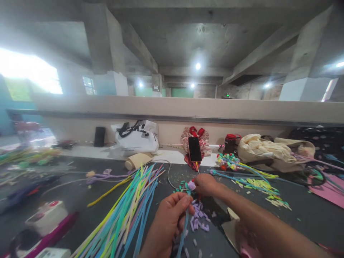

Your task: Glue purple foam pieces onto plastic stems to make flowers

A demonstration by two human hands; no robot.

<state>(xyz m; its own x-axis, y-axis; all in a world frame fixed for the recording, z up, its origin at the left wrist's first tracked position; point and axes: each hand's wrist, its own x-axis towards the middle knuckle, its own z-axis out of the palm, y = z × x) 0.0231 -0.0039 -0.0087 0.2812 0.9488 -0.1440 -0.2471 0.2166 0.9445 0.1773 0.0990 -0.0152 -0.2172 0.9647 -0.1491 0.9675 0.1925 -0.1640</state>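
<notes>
Near the middle of the table, my left hand (172, 218) is closed, its thumb and fingers pinching a thin light-blue stem (186, 229). The stem runs down toward the near edge, and a small lilac flower head (191, 185) sits at its top. My right hand (206, 185) reaches in from the right with curled fingers, right beside the flower head; its fingertips are largely hidden. Small green pieces (182, 187) lie just behind the flower. Scattered below my hands are short lilac pieces (198, 215).
Long coloured strips (126, 211) fan out at left. A phone (195, 149) with a cable leans on a patterned bag at the back. Yellow-green pieces (258, 188) and finished-looking flowers (228, 161) lie right. A white bag (138, 138) and a dark bottle (230, 144) stand behind.
</notes>
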